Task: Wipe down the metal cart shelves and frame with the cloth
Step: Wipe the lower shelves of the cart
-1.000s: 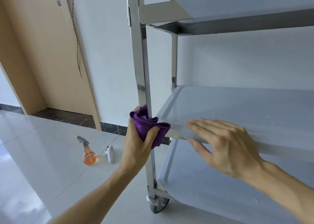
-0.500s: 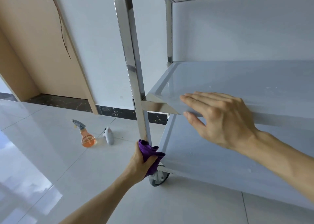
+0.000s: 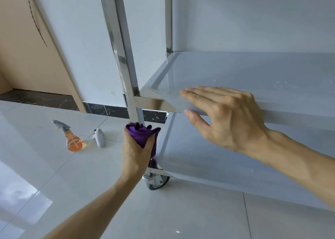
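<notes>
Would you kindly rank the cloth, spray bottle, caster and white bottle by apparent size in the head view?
1. Spray bottle
2. Cloth and caster: look alike, both partly hidden
3. White bottle

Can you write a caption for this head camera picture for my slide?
Left hand wraps purple cloth around the cart's post; right hand steadies the middle shelf.

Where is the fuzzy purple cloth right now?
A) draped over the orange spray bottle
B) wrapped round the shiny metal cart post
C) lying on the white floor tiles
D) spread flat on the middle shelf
B: the left hand grips the fuzzy purple cloth round the shiny metal cart post, just below the middle shelf.
</notes>
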`<state>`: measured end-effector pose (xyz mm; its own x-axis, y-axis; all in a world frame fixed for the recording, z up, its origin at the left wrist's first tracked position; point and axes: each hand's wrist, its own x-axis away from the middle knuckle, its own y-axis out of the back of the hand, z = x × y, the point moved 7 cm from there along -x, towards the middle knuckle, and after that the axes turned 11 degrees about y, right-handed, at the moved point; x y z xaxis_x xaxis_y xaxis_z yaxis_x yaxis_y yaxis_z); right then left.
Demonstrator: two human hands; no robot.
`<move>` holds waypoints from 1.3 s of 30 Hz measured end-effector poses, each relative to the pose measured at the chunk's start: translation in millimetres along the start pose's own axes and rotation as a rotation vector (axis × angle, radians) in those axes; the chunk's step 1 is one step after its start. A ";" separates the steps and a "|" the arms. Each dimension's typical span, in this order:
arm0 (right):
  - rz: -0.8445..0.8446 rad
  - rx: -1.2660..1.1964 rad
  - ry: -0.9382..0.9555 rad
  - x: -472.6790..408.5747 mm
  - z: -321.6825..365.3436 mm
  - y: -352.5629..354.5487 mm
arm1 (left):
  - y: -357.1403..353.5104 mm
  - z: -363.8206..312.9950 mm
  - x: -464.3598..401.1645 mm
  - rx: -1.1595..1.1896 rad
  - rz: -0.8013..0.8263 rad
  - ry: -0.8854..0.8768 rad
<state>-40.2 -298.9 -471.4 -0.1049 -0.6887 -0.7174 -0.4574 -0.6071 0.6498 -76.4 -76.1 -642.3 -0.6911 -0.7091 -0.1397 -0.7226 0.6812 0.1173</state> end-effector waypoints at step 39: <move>0.092 -0.966 -0.554 -12.8 -52.5 41.6 | -53.1 -248.0 24.2 0.635 0.423 0.088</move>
<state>-11.5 -336.2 -421.9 -0.5919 -0.6219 -0.5127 0.4259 -0.7814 0.4560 -57.8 -174.6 -408.0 -0.9248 -0.3586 -0.1271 -0.2691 0.8527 -0.4477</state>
